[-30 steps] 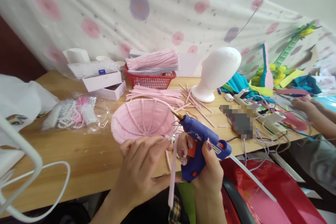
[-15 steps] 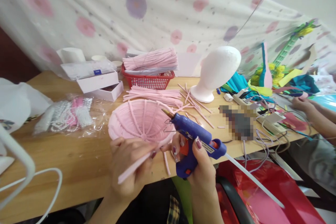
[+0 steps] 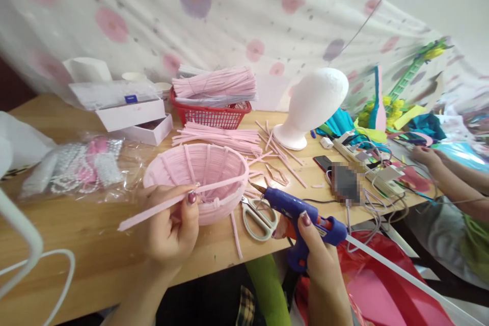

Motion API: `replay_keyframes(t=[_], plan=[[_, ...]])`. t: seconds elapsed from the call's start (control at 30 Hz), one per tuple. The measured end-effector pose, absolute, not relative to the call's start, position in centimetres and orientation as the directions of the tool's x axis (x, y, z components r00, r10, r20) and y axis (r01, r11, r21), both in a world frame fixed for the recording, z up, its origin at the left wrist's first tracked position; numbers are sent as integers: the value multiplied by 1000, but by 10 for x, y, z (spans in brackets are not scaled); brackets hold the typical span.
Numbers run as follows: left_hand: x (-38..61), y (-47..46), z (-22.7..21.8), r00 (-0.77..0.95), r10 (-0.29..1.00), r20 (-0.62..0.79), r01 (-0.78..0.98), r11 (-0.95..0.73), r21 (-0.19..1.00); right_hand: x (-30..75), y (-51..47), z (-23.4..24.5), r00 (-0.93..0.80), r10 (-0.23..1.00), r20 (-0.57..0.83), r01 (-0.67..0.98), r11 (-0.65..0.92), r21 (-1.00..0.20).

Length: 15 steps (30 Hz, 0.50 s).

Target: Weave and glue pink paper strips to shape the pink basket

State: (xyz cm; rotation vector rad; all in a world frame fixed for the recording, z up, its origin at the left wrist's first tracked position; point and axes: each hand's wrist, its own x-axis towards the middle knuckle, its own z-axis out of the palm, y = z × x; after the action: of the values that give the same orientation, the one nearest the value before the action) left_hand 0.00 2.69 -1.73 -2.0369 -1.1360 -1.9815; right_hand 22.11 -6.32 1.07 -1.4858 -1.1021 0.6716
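Observation:
A round pink bowl (image 3: 217, 209) with raised ribs, built up from fuzzy pink strips, sits on the table in front of me. Between thumb and fingers, my left hand (image 3: 168, 229) pinches a long pink strip (image 3: 148, 212). One end of that strip reaches across the bowl's opening to its right rim; the other sticks out leftward. My right hand (image 3: 319, 252) is wrapped round the handle of a blue glue gun (image 3: 292, 205), whose nozzle points left, a little apart from the bowl. A white glue stick (image 3: 397, 265) trails from its back. Scissors (image 3: 260, 219) lie beside the bowl.
Behind the bowl are loose pink strips (image 3: 217, 137), a red basket (image 3: 229, 118) full of strips and a white foam head (image 3: 315, 104). Bagged beads (image 3: 76, 165) lie left. A power strip (image 3: 385, 183) with tangled cables stands right, near another person's hand (image 3: 426, 158).
The glue gun has moved right and down, away from the bowl, uncovering the scissors. My left hand has shifted left, and the pink strip now shows stretching to the bowl's rim.

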Motion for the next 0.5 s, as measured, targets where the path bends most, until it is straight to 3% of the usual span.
replay_keyframes(t=[0.1,0.27,0.4,0.5], plan=[[0,27,-16,-132,440,888,543,-718,437,218,-61,15,403,914,43,197,-40,-980],[1,29,-15,-115,430,896,540,-730,420,217,-57,20,407,913,35,214,-57,-975],[2,28,-13,-108,429,897,543,-730,415,218,-57,20,461,882,-95,128,-172,-977],[2,28,-13,-109,434,894,551,-722,418,218,-54,22,433,894,-111,107,-173,-979]])
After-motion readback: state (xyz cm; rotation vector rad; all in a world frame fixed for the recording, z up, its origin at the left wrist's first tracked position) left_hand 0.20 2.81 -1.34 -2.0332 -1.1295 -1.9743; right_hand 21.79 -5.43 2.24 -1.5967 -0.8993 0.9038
